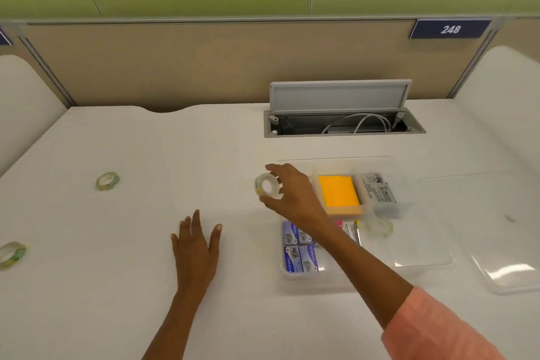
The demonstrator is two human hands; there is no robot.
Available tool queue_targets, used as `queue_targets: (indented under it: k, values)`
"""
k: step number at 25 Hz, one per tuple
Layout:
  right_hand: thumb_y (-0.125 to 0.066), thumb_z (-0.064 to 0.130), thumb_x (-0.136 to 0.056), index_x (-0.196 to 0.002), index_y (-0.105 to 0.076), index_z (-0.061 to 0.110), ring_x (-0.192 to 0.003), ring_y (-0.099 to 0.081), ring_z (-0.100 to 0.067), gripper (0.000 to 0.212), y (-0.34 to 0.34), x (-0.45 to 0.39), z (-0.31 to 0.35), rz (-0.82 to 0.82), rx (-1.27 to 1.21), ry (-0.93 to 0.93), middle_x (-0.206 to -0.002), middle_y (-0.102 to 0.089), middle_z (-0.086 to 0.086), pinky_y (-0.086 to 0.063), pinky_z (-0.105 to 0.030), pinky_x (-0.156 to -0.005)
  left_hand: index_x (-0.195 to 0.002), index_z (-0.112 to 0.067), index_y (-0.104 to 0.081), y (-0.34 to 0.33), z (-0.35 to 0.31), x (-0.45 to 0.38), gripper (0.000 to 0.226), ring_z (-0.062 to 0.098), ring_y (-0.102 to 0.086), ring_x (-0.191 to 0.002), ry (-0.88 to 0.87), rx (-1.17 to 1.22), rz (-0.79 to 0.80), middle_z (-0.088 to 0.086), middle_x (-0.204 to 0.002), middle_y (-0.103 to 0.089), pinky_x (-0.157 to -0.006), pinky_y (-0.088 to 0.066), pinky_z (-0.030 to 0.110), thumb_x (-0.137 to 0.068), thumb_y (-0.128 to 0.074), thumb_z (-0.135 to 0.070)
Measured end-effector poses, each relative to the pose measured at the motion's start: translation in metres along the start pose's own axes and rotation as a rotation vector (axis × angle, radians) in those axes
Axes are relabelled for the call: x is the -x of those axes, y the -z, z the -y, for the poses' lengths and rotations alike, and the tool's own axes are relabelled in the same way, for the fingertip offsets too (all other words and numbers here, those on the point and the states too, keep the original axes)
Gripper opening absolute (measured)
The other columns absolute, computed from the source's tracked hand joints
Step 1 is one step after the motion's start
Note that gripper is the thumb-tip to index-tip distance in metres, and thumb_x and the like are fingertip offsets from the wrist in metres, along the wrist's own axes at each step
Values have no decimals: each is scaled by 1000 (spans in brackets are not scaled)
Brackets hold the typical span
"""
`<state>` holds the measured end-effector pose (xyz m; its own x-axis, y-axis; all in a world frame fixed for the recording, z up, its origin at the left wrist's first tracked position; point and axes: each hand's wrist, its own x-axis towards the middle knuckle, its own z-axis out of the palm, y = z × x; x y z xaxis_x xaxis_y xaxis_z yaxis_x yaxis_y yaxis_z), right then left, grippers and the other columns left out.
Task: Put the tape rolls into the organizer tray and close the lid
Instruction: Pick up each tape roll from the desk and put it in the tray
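My right hand [292,193] grips a clear tape roll [266,186] between thumb and fingers, just left of the clear organizer tray [420,261]. Inside the tray's right compartment lies another clear tape roll [380,226]. Two green-patterned tape rolls rest on the white desk: one at the far left [107,180], one at the left edge [12,254]. My left hand [196,248] lies flat on the desk with fingers spread, holding nothing. The clear lid [508,272] lies on the desk to the right of the tray.
The tray also holds orange sticky notes [338,191], a grey-white box [377,188] and blue staple boxes [299,251]. Behind it an open cable hatch [342,123] with its flap raised sits in the desk. A beige partition stands at the back.
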<state>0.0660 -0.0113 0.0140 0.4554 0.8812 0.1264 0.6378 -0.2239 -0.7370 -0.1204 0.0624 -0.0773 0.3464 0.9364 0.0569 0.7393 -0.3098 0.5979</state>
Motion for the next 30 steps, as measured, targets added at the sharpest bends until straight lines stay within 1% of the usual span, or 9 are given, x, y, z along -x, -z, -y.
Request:
queue_targets:
  k: [1,3,7,10,13,16,20,24,30]
  values:
    - [-77,17,-72,-125,-52,10,-110,-56,-27,59,21,9,-9,-45,2,-21,-124,-56,-14,-49,-41,-94,-141,-11,-23,1,-14,0,58,31,-23,-139,23,75,-33,19,-148,-30,-116,-14,51,-92,-40,-37]
    - [-79,15,-69,-118,-57,10,-102,-59,-26,54,64,30,-33,-115,48,-91,-117,-57,-13,-52,-39,-89,-140,-13,-23,-1,-49,4,56,30,-24,-139,-17,194,-65,17,-149,-27,-114,-19,54,-92,-39,-36]
    - [-82,11,-66,-114,-59,12,-94,-60,-24,54,122,78,-80,-200,69,-255,-115,-57,-13,-53,-25,-76,-141,-20,-20,-20,-112,28,58,22,-13,-143,-199,301,24,7,-156,-10,-116,-20,50,-90,-40,-39]
    - [-82,8,-64,-112,-59,12,-89,-62,-24,53,136,108,-106,-208,90,-358,-111,-60,-14,-54,-31,-78,-142,-23,-14,-38,-137,47,67,20,-9,-144,-303,303,116,3,-157,-3,-115,-13,42,-83,-33,-48]
    - [-83,12,-62,-113,-57,12,-87,-60,-24,57,139,131,-124,-147,139,-475,-107,-62,-10,-51,-37,-82,-139,-33,-2,-55,-135,59,65,18,-3,-144,-398,113,209,0,-156,-2,-116,-4,38,-82,-23,-56]
    - [-83,12,-61,-111,-59,8,-94,-60,-29,55,138,131,-130,-73,191,-519,-108,-62,-12,-49,-40,-85,-138,-35,0,-60,-131,59,64,20,-6,-144,-349,88,231,1,-157,-5,-116,-8,37,-82,-25,-54]
    - [-82,14,-63,-112,-60,10,-105,-56,-30,54,129,127,-131,17,286,-553,-113,-60,-15,-40,-29,-78,-135,-36,7,-62,-130,60,63,20,-7,-144,-342,66,233,1,-157,-2,-117,-12,37,-84,-26,-53]
    - [-81,16,-64,-116,-58,11,-111,-55,-30,57,123,124,-134,25,319,-630,-119,-60,-14,-44,-31,-84,-142,-26,-1,-61,-132,60,72,19,-6,-144,-334,69,237,2,-157,-2,-116,-10,35,-80,-23,-55]
    - [-81,16,-63,-113,-60,11,-112,-54,-29,54,121,122,-135,69,340,-648,-118,-63,-11,-44,-31,-84,-142,-26,1,-61,-132,60,74,19,-6,-144,-325,75,237,2,-157,-3,-115,-8,33,-79,-24,-55]
